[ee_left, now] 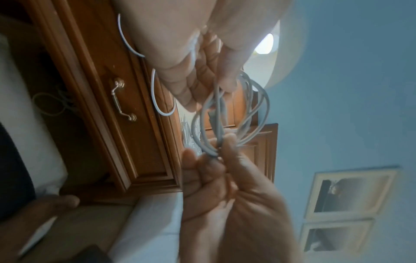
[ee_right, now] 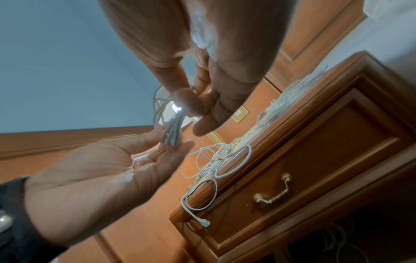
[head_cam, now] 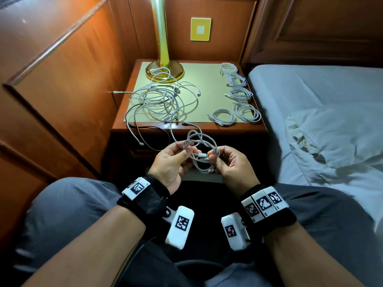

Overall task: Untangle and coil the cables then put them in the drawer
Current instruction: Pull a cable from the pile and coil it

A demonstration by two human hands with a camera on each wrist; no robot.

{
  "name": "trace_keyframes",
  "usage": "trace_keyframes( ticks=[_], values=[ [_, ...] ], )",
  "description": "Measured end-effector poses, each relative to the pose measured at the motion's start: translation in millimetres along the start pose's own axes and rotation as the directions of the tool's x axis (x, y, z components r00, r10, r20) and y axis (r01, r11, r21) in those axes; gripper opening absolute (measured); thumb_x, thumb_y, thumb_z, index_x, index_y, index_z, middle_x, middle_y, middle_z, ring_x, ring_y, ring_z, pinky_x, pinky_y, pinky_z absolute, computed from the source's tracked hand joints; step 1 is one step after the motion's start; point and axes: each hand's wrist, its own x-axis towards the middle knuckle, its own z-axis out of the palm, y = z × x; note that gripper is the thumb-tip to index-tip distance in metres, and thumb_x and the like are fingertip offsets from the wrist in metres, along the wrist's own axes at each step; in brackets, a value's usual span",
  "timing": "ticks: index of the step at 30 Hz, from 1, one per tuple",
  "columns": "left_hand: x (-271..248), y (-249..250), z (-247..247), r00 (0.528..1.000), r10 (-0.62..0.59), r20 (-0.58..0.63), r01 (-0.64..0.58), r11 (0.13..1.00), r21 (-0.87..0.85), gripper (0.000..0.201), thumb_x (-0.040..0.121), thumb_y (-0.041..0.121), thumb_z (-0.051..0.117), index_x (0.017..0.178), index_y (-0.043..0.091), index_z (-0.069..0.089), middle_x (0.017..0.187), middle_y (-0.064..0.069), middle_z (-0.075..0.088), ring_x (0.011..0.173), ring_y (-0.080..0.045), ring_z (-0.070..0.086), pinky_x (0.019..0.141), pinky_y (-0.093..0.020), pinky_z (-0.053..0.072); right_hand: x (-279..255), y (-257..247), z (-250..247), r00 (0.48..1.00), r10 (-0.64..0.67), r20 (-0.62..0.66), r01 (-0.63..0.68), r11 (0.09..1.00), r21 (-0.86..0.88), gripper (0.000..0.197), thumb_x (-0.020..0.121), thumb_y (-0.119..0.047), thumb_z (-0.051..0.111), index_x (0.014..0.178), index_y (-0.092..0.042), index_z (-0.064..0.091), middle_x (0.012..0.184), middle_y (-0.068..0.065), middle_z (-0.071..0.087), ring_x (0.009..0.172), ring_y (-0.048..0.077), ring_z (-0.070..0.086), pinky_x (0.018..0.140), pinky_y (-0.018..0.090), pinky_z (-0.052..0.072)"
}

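Observation:
Both hands hold a small coil of white cable in the air in front of the nightstand. My left hand pinches the coil's left side between thumb and fingers. At the coil's right side my right hand pinches the strands beside a connector. One strand runs from the coil up to the tangle of white cables on the nightstand top. Several finished coils lie along the top's right edge. The drawer is closed, its metal handle showing. The coil sits between the two hands.
A brass lamp stands at the back of the nightstand with cable looped over its base. One cable end hangs over the front left corner. The bed lies to the right, wooden panelling to the left. My knees are below the hands.

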Motion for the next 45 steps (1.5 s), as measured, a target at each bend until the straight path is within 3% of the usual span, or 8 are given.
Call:
trace_keyframes(
  ticks=[6,11,15,19,24,27,39,45],
  values=[
    [-2.8,5.0,5.1,0.998,0.038,0.041,-0.036,0.999,-0.037,0.014,0.086,-0.008,0.059,0.097,-0.001,0.063,0.069,-0.009,0.062,0.060,-0.019,0.057,0.064,-0.024,0.050,2.3,1.5,2.5,0.996,0.083,-0.017,-0.082,0.995,0.060,0.010,0.097,-0.010,0.061,0.088,-0.007,0.064,0.068,0.003,0.060,0.050,0.002,0.052,0.053,0.016,0.045],
    [-6.0,16.8,10.0,0.987,-0.078,0.141,0.075,0.997,0.025,0.033,0.069,0.002,0.048,0.097,0.001,0.066,0.060,-0.005,0.039,0.053,-0.018,0.037,0.050,-0.024,0.029,5.4,-2.8,-0.5,0.992,0.123,-0.034,-0.115,0.978,0.173,0.015,0.097,-0.013,0.062,0.083,-0.008,0.063,0.056,-0.001,0.059,0.059,0.019,0.052,0.060,0.029,0.046],
    [-8.1,20.3,13.1,0.981,-0.086,0.174,0.083,0.996,0.025,0.037,0.066,0.003,0.046,0.098,0.000,0.064,0.059,-0.004,0.034,0.052,-0.016,0.032,0.048,-0.023,0.029,6.6,-3.3,0.9,0.979,0.201,-0.021,-0.188,0.945,0.267,0.018,0.097,-0.012,0.060,0.080,-0.007,0.062,0.051,0.000,0.056,0.056,0.021,0.049,0.061,0.032,0.043],
    [-3.8,20.5,8.9,0.981,-0.074,0.178,0.072,0.997,0.022,0.032,0.072,0.005,0.049,0.099,0.001,0.065,0.060,-0.004,0.040,0.054,-0.017,0.038,0.051,-0.023,0.031,8.0,-2.8,-1.3,0.987,0.159,-0.034,-0.146,0.959,0.243,0.018,0.097,-0.015,0.063,0.079,-0.011,0.064,0.053,0.000,0.054,0.055,0.018,0.047,0.060,0.031,0.042],
    [1.4,5.8,-3.8,0.996,0.057,0.071,-0.073,0.965,0.252,0.016,0.097,0.002,0.057,0.111,0.003,0.066,0.085,-0.008,0.073,0.076,-0.018,0.069,0.063,-0.027,0.052,3.7,-0.3,-5.0,0.995,0.093,-0.033,-0.087,0.983,0.164,0.012,0.096,-0.018,0.064,0.088,-0.009,0.067,0.059,0.001,0.058,0.054,0.016,0.054,0.057,0.023,0.048],
    [3.1,4.3,-1.8,0.991,0.123,0.059,-0.136,0.930,0.343,0.015,0.098,0.004,0.059,0.107,0.010,0.070,0.092,-0.007,0.073,0.077,-0.015,0.071,0.061,-0.025,0.053,2.6,-0.4,-3.1,0.995,0.087,-0.051,-0.078,0.986,0.149,0.014,0.096,-0.019,0.065,0.088,-0.008,0.068,0.058,0.006,0.054,0.050,0.013,0.052,0.052,0.018,0.044],
    [2.3,6.6,-6.5,0.997,0.019,0.074,-0.043,0.937,0.346,0.015,0.097,0.006,0.061,0.105,0.013,0.072,0.091,-0.008,0.073,0.085,-0.015,0.068,0.071,-0.029,0.058,5.9,5.0,-8.4,0.987,0.158,-0.033,-0.147,0.965,0.218,0.013,0.094,-0.019,0.067,0.082,-0.014,0.068,0.053,0.000,0.049,0.046,0.012,0.043,0.043,0.022,0.037],
    [2.1,7.2,-8.1,0.996,0.067,0.063,-0.086,0.923,0.376,0.012,0.097,0.008,0.062,0.104,0.012,0.071,0.088,-0.008,0.073,0.081,-0.015,0.069,0.066,-0.026,0.058,5.7,5.2,-8.0,0.987,0.163,-0.017,-0.156,0.969,0.191,0.007,0.095,-0.013,0.064,0.096,-0.007,0.068,0.066,-0.003,0.061,0.052,0.009,0.052,0.046,0.022,0.044]
  ],
)
